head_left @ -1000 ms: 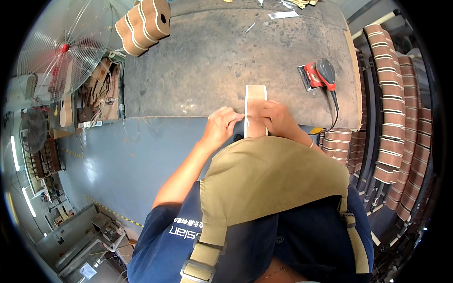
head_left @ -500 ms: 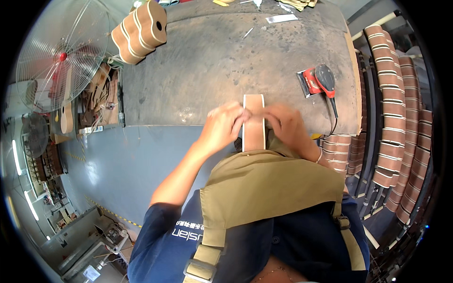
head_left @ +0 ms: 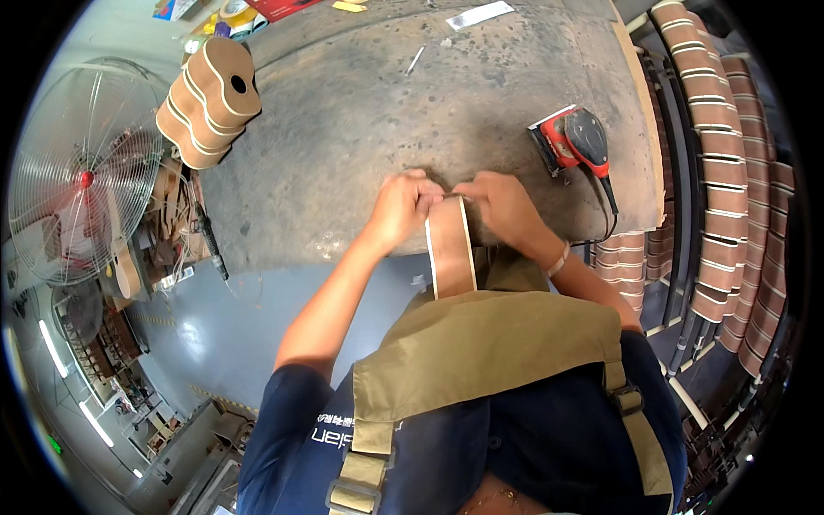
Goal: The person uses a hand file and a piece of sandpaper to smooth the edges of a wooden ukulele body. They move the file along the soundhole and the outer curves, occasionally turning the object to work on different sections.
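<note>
A small ukulele body (head_left: pixel 451 249) stands edge-on in front of me, its brown side facing up with pale binding along both edges. Its near end meets my olive apron, and the far end reaches over the edge of the workbench. At that far end my left hand (head_left: pixel 403 208) is closed, thumb and fingers gripping the left corner. Opposite it, my right hand (head_left: pixel 508 206) has its fingers curled, with the tips at the right corner. Whatever is pinched between the right fingertips is too small or hidden to make out.
On the dark workbench (head_left: pixel 343 129), a red and black electric sander (head_left: pixel 579 142) with a cord lies to the right. Several stacked ukulele bodies (head_left: pixel 210 103) sit at the far left, near a large fan (head_left: pixel 86 180). Racks of brown bodies (head_left: pixel 717 172) line the right side.
Both hands have moved from the middle of the side to the far end of the ukulele body. The body has tilted slightly and come nearer. The whole view has turned a little.
</note>
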### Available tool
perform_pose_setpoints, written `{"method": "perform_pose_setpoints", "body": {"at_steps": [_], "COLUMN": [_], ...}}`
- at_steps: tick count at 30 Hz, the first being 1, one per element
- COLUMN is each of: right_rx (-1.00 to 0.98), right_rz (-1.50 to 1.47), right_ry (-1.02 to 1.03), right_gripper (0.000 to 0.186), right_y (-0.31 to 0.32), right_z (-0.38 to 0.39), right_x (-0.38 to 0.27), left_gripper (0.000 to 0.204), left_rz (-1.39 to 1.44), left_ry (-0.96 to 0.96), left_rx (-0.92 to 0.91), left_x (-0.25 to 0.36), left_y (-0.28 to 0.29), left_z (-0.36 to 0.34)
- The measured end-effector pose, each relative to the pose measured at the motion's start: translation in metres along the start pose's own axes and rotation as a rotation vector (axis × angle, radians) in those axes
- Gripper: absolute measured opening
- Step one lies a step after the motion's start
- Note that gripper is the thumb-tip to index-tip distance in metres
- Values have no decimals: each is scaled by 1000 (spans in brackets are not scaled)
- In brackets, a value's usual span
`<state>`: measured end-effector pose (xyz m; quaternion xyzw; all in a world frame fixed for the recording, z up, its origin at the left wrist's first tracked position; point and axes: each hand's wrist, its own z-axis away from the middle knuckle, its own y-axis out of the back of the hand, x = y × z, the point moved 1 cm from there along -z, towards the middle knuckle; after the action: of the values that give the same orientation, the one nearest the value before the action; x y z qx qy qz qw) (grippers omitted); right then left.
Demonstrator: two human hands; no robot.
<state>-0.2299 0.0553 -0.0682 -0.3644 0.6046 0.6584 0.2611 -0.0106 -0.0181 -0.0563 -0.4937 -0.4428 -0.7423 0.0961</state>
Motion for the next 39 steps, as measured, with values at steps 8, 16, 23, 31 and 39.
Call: {"method": "perform_pose_setpoints", "body": {"at_steps": [8, 16, 23, 31, 39], "right_rx": [187, 130, 199, 197, -219], "right_rz": [-6, 35, -9, 28, -194], "right_ry": [150, 214, 227, 299, 24], "right_gripper": [27, 37, 40, 41, 31], "right_y": [4, 3, 9, 0, 23], "right_z": [6, 48, 20, 64, 99], "right_x": [-4, -25, -16, -26, -51], "left_gripper": [8, 13, 9, 14, 10], "left_rz": [-182, -273, -243, -298, 23], "left_ry": [-128, -334, -241, -478, -166], "left_rx": [161, 168, 329, 256, -46], "left_x": [25, 34, 39, 39, 69], "left_y": [-3, -7, -7, -19, -18], "left_z": [13, 50, 28, 64, 97]}}
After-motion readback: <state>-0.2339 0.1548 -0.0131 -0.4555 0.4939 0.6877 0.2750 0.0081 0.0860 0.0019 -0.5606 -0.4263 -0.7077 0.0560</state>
